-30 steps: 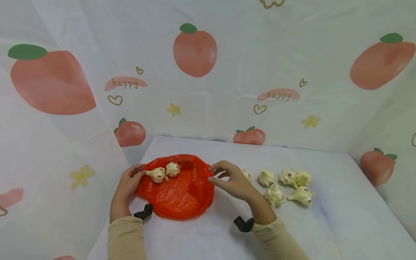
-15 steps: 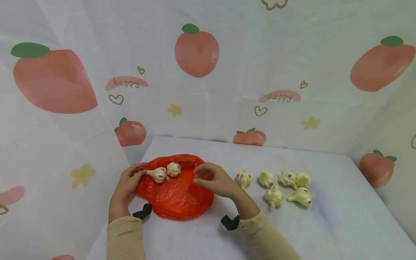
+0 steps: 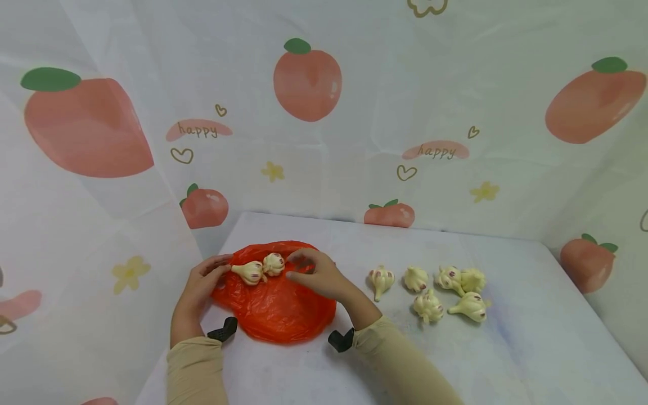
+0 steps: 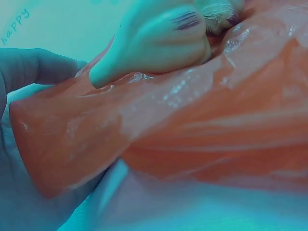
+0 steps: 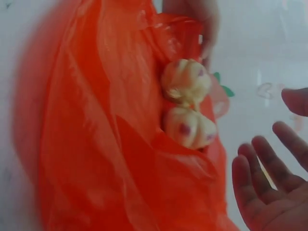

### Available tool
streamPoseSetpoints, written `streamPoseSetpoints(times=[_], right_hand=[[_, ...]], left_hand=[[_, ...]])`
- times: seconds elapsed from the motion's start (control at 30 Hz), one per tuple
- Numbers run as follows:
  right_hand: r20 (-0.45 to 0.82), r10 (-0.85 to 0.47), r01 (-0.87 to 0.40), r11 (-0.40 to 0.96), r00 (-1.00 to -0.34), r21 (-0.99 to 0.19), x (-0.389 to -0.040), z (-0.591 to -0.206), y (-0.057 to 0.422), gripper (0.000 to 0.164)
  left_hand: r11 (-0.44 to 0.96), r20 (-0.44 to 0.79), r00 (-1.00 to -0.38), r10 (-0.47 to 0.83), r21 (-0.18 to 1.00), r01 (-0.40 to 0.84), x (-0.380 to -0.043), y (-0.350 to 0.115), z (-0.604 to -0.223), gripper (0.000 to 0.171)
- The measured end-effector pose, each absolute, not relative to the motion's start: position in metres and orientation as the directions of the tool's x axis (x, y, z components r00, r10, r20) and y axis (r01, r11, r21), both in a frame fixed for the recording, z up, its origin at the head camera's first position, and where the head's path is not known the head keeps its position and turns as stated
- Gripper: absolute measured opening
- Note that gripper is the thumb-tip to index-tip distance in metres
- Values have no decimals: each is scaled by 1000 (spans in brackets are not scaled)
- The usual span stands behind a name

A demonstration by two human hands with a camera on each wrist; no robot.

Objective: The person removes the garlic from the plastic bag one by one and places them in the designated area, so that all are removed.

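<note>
A red plastic bag [image 3: 283, 315] lies spread on the table, its mouth gaping. Two garlic bulbs, a left one [image 3: 249, 273] with a long stem and a rounder one [image 3: 274, 264], lie side by side on it. My left hand [image 3: 199, 287] holds the bag's left edge, thumb near the left bulb's stem; a flap of bag [image 4: 67, 149] covers part of its palm in the left wrist view. Over the bag's right side hovers my right hand [image 3: 319, 275], holding nothing. Its relaxed, spread fingers [image 5: 262, 168] show in the right wrist view, apart from the bulbs.
To the right lie several more garlic bulbs, among them a near one [image 3: 381, 280] and a far-right one [image 3: 471, 306]. A fruit-printed cloth [image 3: 324, 140] hangs behind the white table [image 3: 531, 337]. Black wrist-camera mounts [image 3: 341, 340] sit below both wrists.
My right hand has moved left, from the bag's right edge to over the bag near the round bulb. The left hand stays at the bag's edge. The two bulbs have shifted slightly right.
</note>
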State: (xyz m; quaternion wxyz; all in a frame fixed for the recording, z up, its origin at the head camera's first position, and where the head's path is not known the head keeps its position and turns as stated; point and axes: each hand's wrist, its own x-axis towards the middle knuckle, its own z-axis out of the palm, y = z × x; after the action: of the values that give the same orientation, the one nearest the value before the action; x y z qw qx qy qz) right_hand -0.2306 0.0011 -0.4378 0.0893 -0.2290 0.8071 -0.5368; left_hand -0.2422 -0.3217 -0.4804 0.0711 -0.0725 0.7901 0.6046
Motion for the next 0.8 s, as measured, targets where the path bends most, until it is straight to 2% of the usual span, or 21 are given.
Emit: streamPoseSetpoints(times=[0.33,0.8], right_hand=[[96,-421,-282,406,-902,-869,-242,-447,-25,44],[96,-468,-361,518,-878,-775,-262,-455,-41,50]], left_hand=[[255,-193,-981,-30,947,-194,-245,-322,-484,49],[247,-187,-982,-21,951,-187,-245,-322,-484,50]])
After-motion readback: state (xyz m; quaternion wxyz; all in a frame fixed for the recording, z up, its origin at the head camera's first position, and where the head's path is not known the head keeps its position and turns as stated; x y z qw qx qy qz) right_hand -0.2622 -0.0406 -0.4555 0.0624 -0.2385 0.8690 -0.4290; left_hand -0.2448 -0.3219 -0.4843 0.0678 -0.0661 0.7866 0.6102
